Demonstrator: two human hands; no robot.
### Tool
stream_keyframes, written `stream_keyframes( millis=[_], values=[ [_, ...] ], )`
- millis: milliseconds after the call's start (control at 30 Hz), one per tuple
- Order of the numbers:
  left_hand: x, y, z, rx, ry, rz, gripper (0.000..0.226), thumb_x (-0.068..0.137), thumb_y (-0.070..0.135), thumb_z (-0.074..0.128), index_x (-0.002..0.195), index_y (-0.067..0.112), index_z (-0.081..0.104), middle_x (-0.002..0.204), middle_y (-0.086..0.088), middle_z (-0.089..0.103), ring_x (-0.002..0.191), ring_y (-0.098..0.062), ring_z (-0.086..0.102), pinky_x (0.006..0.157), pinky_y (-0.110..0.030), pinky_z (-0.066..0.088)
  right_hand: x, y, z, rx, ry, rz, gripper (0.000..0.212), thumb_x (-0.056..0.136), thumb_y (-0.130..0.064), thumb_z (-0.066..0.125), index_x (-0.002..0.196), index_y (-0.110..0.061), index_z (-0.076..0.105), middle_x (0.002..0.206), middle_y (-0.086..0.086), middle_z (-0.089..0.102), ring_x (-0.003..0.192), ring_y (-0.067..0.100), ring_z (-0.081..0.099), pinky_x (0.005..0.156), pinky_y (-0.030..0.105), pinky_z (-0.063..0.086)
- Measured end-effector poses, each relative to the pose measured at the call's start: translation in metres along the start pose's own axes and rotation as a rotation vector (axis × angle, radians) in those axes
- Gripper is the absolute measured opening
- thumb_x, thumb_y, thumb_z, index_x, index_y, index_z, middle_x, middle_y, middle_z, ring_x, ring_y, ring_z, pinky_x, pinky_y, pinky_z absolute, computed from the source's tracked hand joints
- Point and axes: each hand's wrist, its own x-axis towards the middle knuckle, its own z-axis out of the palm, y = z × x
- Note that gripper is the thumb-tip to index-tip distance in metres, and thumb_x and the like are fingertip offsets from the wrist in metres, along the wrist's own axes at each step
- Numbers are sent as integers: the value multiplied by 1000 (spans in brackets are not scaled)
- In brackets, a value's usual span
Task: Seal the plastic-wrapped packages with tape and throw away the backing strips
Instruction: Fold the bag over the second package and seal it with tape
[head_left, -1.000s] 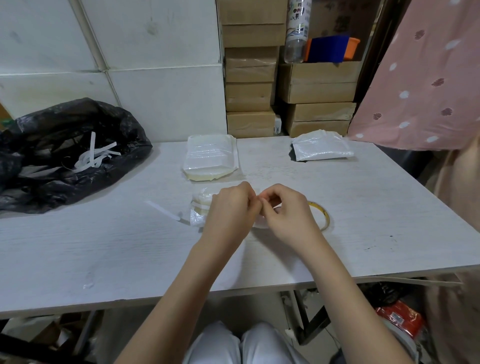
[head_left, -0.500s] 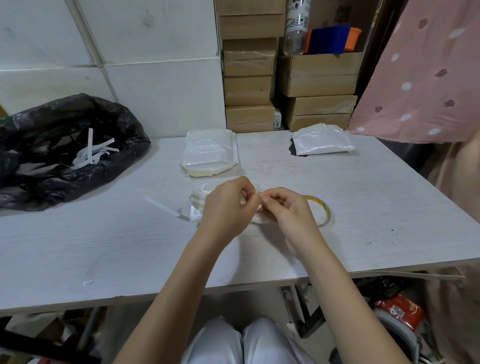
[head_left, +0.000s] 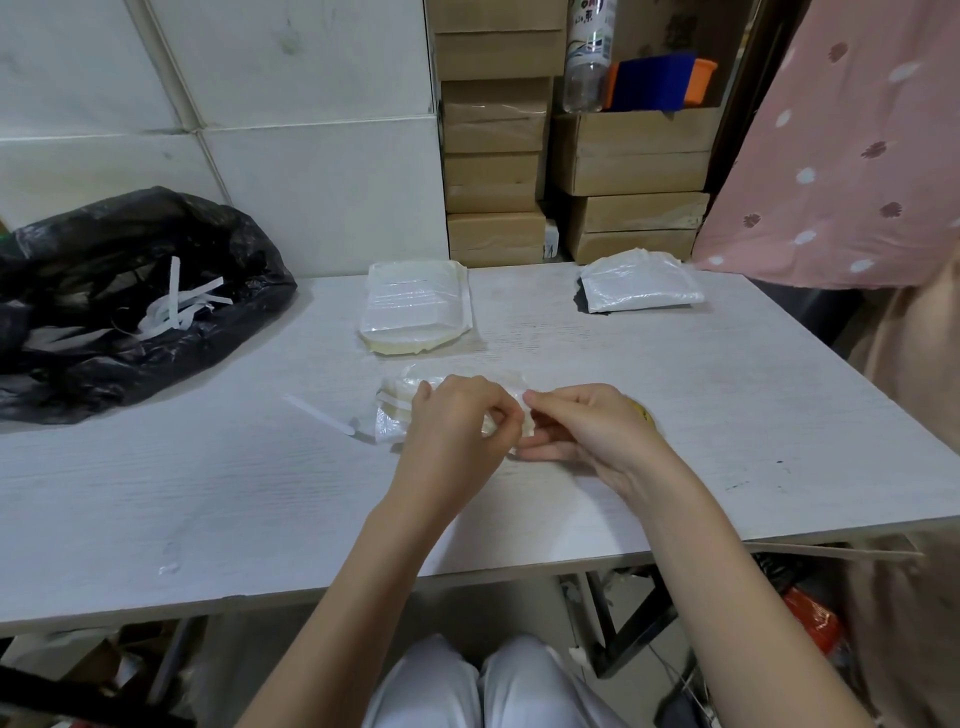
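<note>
Clear plastic wraps the package (head_left: 397, 415) that lies at the middle of the white table (head_left: 727, 405), and both hands work on its right end. The left hand (head_left: 457, 421) has its fingers curled and pinches the wrap or a tape end there; the right hand (head_left: 587, 426) pinches the same spot from the other side, fingertips almost touching. What exactly is between them I cannot tell.

A loose backing strip (head_left: 319, 415) lies just left of the package, not yet thrown away. The black rubbish bag (head_left: 119, 306), with white strips inside, is well to the left of the package. Two more packages rest behind it: one (head_left: 415, 306) just behind, one (head_left: 641, 280) behind and to the right.

I think the tape could fold onto itself or crease the thin wrap if the two pinches pull unevenly. The strip may also be forgotten or brushed off the table edge.

Compared with the earlier frames, the yellow tape roll (head_left: 647, 415), just right of the package, is now almost covered by the right hand, and the hands sit a little lower over the package.
</note>
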Motion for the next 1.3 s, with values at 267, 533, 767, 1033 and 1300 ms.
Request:
stream_keyframes(
  millis=[267,533,767,1033,1300],
  values=[
    [-8,-14,8,-56,81,95,12,77,24,74,74,16,67,79,5,67,100,-10,57,105,-27,17,-2,5,-5,-29,-76,53,21,89,-16,61,75,-2,66,65,6,64,59,12,68,60,26,60],
    [-14,-32,10,-177,96,222,24,76,37,57,77,16,67,87,7,66,112,-4,52,113,-43,16,-11,11,-9,73,-136,42,15,87,-5,60,78,1,71,78,16,71,78,23,72,79,29,58],
    [-14,-32,10,-200,69,232,26,76,36,54,76,14,68,87,12,61,113,-4,52,115,-44,14,-8,8,-2,78,-73,80,30,88,-5,58,60,-3,67,62,11,66,61,21,70,68,36,61],
    [-10,-36,13,-181,79,257,28,79,38,55,69,15,68,72,14,63,109,-2,53,113,-52,19,-11,13,2,117,-61,66,20,88,-3,58,72,2,67,64,13,68,57,18,68,68,36,61],
    [-9,-38,13,-192,63,279,28,78,36,55,70,14,70,70,7,64,110,-4,52,112,-49,15,-12,15,2,38,-71,21,22,88,-2,57,71,2,70,68,17,70,66,24,71,73,35,60]
  ],
)
